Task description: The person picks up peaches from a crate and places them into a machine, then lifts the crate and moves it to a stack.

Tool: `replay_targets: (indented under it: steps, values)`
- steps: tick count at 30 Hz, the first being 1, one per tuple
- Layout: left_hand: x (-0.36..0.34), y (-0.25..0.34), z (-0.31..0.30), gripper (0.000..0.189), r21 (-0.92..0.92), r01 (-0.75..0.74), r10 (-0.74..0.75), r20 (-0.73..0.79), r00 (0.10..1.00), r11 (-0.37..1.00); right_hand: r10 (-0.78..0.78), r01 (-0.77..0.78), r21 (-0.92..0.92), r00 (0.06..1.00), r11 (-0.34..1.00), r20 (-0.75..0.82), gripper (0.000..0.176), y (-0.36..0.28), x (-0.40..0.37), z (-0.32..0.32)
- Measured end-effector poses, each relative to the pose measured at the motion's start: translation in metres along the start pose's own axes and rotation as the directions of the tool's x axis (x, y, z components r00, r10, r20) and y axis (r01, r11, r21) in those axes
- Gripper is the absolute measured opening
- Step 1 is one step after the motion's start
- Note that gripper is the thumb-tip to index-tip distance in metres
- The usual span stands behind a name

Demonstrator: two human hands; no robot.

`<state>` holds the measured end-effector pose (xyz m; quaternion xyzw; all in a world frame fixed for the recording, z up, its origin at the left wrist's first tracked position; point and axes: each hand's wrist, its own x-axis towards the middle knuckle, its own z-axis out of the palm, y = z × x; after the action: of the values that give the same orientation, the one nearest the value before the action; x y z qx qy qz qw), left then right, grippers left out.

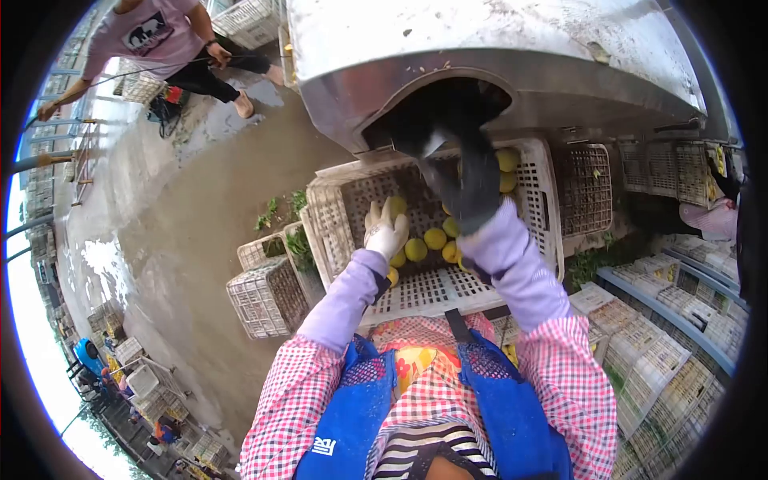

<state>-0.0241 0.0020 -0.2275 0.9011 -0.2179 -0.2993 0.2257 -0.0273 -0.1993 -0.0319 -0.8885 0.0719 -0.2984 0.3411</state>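
Note:
My left hand (pixel 386 230), in a white glove, reaches over the left part of a large white plastic crate (pixel 538 188). Its fingers are spread and lie beside a yellow-green round fruit (pixel 398 206). My right hand (pixel 464 172), in a dark glove, is blurred at the dark opening (pixel 404 120) of a metal machine above the crate. Its fingers are smeared by motion and partly lost in the shadow, so what they hold cannot be made out. Several yellow-green fruits (pixel 434 238) lie in the crate below and between my hands.
A metal machine housing (pixel 496 32) overhangs the crate. Smaller crates (pixel 268 298) stand at the left, another (pixel 586 188) at the right, and stacked crates (pixel 640 352) at the lower right. A person (pixel 152 36) stands on wet ground (pixel 192 224) at the upper left.

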Motion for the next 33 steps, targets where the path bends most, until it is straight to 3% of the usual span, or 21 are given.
replay_targets:
  steps: [1,2,3,5,7,8,11,14,16,18,20,23,24,25,26,27,28,29,30,32,33]
  values:
    - [0.007,0.003,0.016,0.063,-0.091,0.113,-0.113,0.012,0.994,0.989,0.025,-0.027,0.013,0.993,1.0,0.119,0.034,0.019,-0.04,0.006]
    - [0.016,-0.001,0.032,0.062,-0.022,0.067,-0.066,0.032,0.997,0.998,0.061,-0.044,-0.074,0.967,0.996,0.246,0.037,0.048,-0.087,0.023]
    - [0.028,-0.007,0.047,0.061,0.05,0.017,-0.02,0.052,0.998,0.999,0.295,-0.162,-0.298,0.824,0.941,0.483,0.044,0.077,-0.135,0.045]
    - [0.04,-0.016,0.067,0.057,0.213,-0.115,0.113,0.024,0.993,0.97,0.422,0.0,-0.458,0.391,0.889,0.818,0.056,0.113,-0.189,0.077]
    - [0.074,-0.028,0.08,0.053,0.233,-0.118,0.082,0.161,0.984,0.965,0.454,-0.013,-0.459,0.176,0.888,0.873,0.056,0.136,-0.221,0.111]
    - [0.091,-0.032,0.085,0.051,0.244,-0.12,0.063,0.228,0.972,0.962,0.471,-0.063,-0.467,0.176,0.882,0.864,0.057,0.142,-0.228,0.125]
    - [0.082,0.007,0.03,0.038,0.258,0.003,-0.048,0.17,0.984,0.966,0.501,-0.213,-0.46,0.218,0.862,0.837,0.058,0.157,-0.244,0.145]
    - [0.071,0.01,0.0,0.019,0.232,0.02,-0.091,0.3,0.95,0.972,0.511,-0.478,-0.294,0.424,0.828,0.748,0.059,0.163,-0.246,0.125]
    - [0.049,0.021,-0.009,0.029,0.286,-0.085,-0.058,0.458,0.887,0.955,0.496,-0.67,-0.016,0.533,0.742,0.685,0.06,0.162,-0.236,0.097]
    - [0.023,0.05,-0.008,0.037,0.315,-0.101,-0.09,0.538,0.838,0.944,0.471,-0.819,0.25,0.515,0.517,0.716,0.06,0.151,-0.212,0.064]
    - [0.009,0.031,0.052,0.047,0.435,-0.269,0.004,0.52,0.854,0.859,0.436,-0.893,0.421,0.447,0.162,0.781,0.058,0.132,-0.183,0.031]
    - [0.033,-0.008,0.13,0.057,0.539,-0.459,0.021,0.632,0.775,0.706,0.489,-0.765,0.511,0.299,-0.39,0.82,0.061,0.102,-0.178,0.019]
    - [0.035,-0.007,0.13,0.056,0.506,-0.514,0.005,0.709,0.705,0.693,0.548,-0.838,0.546,0.455,-0.004,0.702,0.06,0.107,-0.196,0.022]
    - [0.03,-0.016,0.116,0.062,0.37,-0.28,0.032,0.554,0.832,0.886,0.52,-0.786,0.489,0.618,0.379,0.59,0.06,0.119,-0.224,0.034]
    - [0.026,-0.012,0.094,0.06,0.135,-0.063,-0.007,0.466,0.885,0.989,0.482,-0.734,0.448,0.676,0.511,0.557,0.062,0.12,-0.218,0.037]
    - [0.02,0.001,0.063,0.058,-0.135,0.129,-0.068,0.382,0.922,0.983,0.442,-0.666,0.399,0.73,0.631,0.521,0.065,0.119,-0.211,0.039]
    - [0.008,0.015,0.03,0.057,-0.405,0.281,-0.151,0.323,0.934,0.87,0.477,-0.728,0.428,0.679,0.536,0.558,0.07,0.096,-0.178,0.025]
    - [-0.004,0.024,-0.009,0.059,-0.671,0.369,-0.055,0.44,0.896,0.643,0.5,-0.78,0.449,0.625,0.436,0.6,0.075,0.076,-0.155,0.017]
    - [-0.014,0.035,-0.046,0.061,-0.83,0.451,0.086,0.502,0.861,0.328,0.462,-0.725,0.512,0.689,0.461,0.559,0.079,0.064,-0.147,0.017]
    - [-0.048,0.059,-0.088,0.055,-0.946,0.294,0.144,0.313,0.939,0.141,0.373,-0.592,0.626,0.806,0.508,0.459,0.089,0.042,-0.129,0.019]
    - [-0.06,0.068,-0.104,0.06,-0.96,0.252,0.1,0.265,0.959,0.124,0.314,-0.538,0.646,0.842,0.541,0.437,0.096,0.031,-0.12,0.018]
